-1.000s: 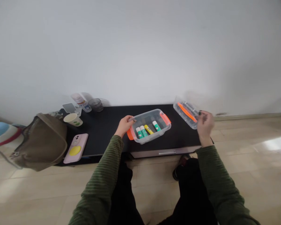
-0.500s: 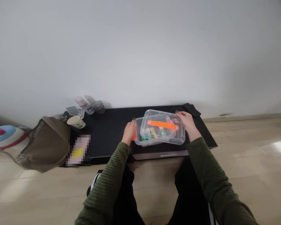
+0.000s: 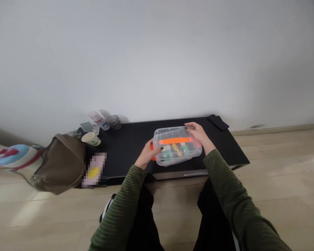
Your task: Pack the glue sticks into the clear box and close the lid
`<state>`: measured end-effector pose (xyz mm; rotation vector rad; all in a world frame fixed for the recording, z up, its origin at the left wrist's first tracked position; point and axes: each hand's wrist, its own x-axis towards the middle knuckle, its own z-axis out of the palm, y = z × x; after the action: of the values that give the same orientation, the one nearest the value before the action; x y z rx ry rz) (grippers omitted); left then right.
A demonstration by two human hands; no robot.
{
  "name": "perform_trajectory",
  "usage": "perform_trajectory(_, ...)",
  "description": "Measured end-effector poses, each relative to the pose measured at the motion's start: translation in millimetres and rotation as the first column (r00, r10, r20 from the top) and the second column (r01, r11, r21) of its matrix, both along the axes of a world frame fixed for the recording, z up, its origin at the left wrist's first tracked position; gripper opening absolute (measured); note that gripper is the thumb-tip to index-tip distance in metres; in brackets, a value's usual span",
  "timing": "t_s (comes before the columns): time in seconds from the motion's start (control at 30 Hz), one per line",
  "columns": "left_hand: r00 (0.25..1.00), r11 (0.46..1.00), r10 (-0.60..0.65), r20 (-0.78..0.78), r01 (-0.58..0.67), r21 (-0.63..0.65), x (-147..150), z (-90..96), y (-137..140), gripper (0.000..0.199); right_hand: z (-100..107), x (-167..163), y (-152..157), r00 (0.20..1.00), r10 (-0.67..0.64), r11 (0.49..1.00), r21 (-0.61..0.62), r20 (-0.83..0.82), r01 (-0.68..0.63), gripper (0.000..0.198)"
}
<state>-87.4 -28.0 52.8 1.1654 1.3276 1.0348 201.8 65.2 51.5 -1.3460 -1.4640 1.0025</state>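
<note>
The left hand (image 3: 147, 153) and right hand (image 3: 199, 135), half curled, grip the lid (image 3: 170, 134) over the box (image 3: 177, 161). Fitting seems in hand; the next move calls for careful alignment.

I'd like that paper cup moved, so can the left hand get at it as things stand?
Probably yes, though the left hand would first have to let go of the clear lid. Nothing visible blocks the way across the black tabletop to the paper cup.

A clear, orange-handled lid (image 3: 176, 141) lies over a transparent box (image 3: 174, 161) of green-white and yellow sticks (image 3: 176, 149).
</note>
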Motion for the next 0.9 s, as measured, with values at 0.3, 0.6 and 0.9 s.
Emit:
perform_trajectory(0.3,0.972,0.996,-0.083,0.218,0.090,-0.025,-3.2,5.4,-15.2,0.095,0.0,-6.7,1.6,0.999,0.038,0.996,-0.081,-0.009,-0.038,0.029)
perform_trajectory(0.6,0.915,0.984,0.114,0.386,-0.052,-0.168,7.6,0.0,1.5,0.041,-7.8,5.6,2.3,0.997,0.049,0.995,-0.091,0.068,-0.042,0.028)
perform_trajectory(0.9,0.932,0.992,0.111,0.344,-0.082,-0.098,7.2,-7.2,23.2,0.048,-7.0,6.4,-20.1,0.965,-0.127,0.991,0.078,0.230,0.112,0.033)
